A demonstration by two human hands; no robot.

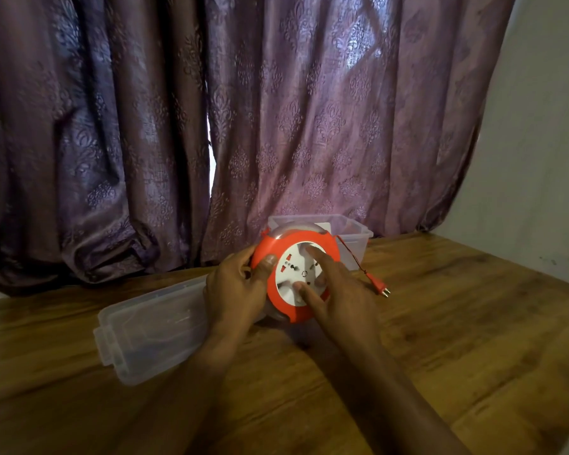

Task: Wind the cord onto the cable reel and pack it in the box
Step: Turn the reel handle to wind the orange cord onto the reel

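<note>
The orange cable reel [296, 274] stood tilted on the wooden table [440, 339], just near of the clear box [349, 231]. The left hand [237, 290] gripped its left rim, thumb curled over the edge. The right hand [339, 290] lay on the white socket face, fingers spread and straight. The red cord [353, 257] trailed right, ending at the plug [380, 289] on the table. A clear lid [151, 326] lay left.

Left hand [235, 287], frame centre: fingers curled in a grip, thumb forward. Right hand [337, 290]: fingers extended, apparently spread, slightly blurred.
</note>
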